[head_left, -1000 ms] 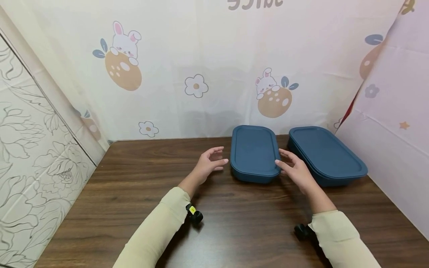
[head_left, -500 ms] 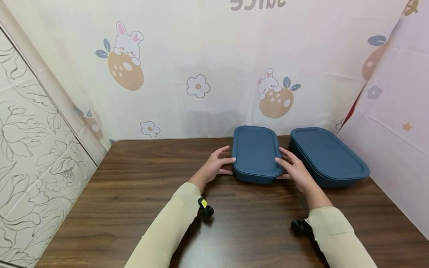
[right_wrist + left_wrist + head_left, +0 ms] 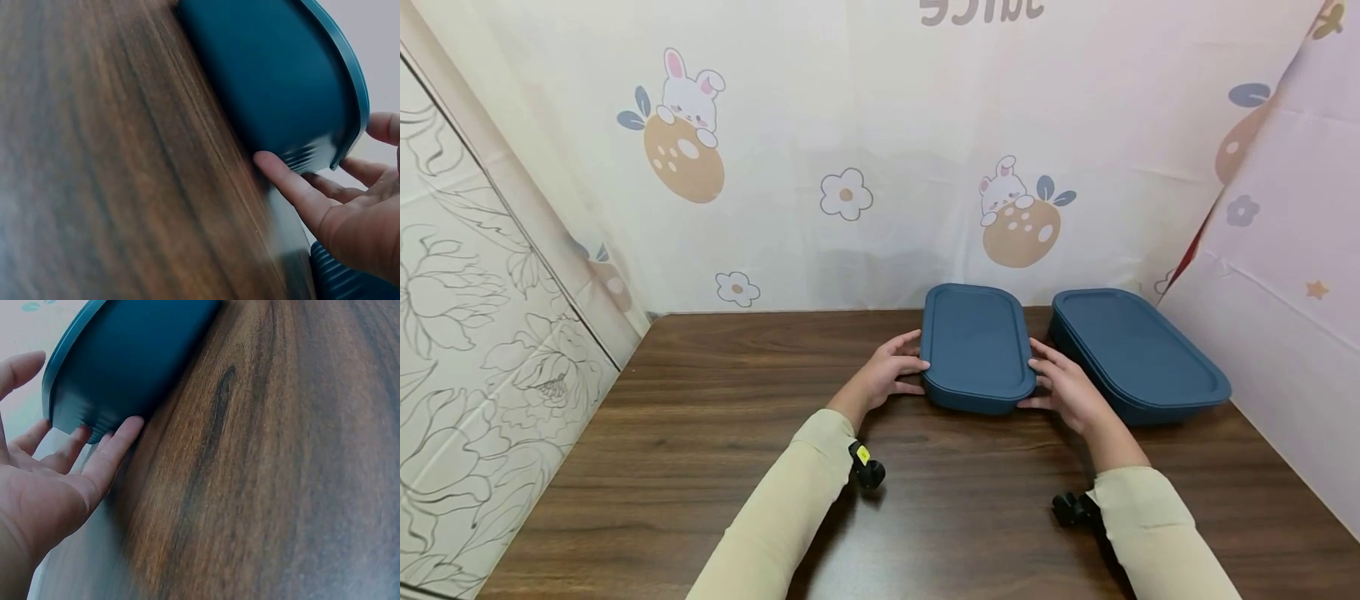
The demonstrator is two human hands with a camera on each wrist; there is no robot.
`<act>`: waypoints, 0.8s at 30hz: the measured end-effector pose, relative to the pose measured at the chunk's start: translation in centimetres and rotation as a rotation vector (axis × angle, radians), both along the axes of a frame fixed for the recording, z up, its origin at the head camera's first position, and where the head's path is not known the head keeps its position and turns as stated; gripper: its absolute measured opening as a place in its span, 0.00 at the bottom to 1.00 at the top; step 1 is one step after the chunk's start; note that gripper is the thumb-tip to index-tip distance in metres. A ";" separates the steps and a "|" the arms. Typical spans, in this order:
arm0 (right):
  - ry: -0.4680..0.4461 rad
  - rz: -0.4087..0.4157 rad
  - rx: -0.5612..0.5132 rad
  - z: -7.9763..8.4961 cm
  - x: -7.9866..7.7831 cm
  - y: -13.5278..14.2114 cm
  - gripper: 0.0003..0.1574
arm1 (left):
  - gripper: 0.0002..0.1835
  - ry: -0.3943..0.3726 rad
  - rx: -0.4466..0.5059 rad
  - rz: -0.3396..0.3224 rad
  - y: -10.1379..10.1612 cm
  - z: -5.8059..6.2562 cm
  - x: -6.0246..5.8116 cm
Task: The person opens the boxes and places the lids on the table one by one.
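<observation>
Head view: the smaller lidded box point(image 3: 968, 402) sits between my left hand point(image 3: 882, 375) and right hand point(image 3: 1067, 393), both with fairly straight fingers touching its sides. It looks stiff, smooth and probably light; I'd take hold low on opposite walls, below the lid point(image 3: 977, 340).

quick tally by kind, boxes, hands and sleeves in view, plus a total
Blue boxes: 2, the box between the hands and the box on its right
Hands: 2, left hand and right hand
Sleeves: 2, left sleeve and right sleeve
Total: 6
</observation>
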State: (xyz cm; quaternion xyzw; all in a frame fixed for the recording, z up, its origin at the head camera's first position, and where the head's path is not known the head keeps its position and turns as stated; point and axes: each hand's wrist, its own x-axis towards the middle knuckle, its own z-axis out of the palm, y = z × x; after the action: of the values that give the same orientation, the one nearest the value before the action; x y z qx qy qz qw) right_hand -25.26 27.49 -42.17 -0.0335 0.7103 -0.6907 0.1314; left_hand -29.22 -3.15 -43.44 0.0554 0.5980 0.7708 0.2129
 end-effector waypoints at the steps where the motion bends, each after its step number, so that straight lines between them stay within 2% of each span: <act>1: -0.002 0.004 -0.016 0.0 0.1 0.1 0.41 | 0.37 -0.003 0.000 -0.003 0.0 0.0 0.0; 7: 0.005 0.025 -0.085 -0.3 0.3 0.3 0.41 | 0.36 -0.007 0.003 0.000 -0.1 -0.1 0.2; 14: 0.014 -0.001 -0.148 -0.5 0.6 0.1 0.42 | 0.36 0.014 0.010 -0.002 -0.4 0.2 0.7; 24: 0.051 0.024 -0.181 -0.4 1.1 -0.6 0.40 | 0.35 0.044 0.011 0.000 -1.5 0.5 1.6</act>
State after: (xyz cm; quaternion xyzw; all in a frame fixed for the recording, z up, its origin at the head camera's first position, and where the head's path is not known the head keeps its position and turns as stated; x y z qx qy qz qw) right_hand -24.20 26.89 -42.59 -0.0716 0.6477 -0.7493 0.1179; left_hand -27.59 -4.69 -42.98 0.0736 0.5983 0.7726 0.1992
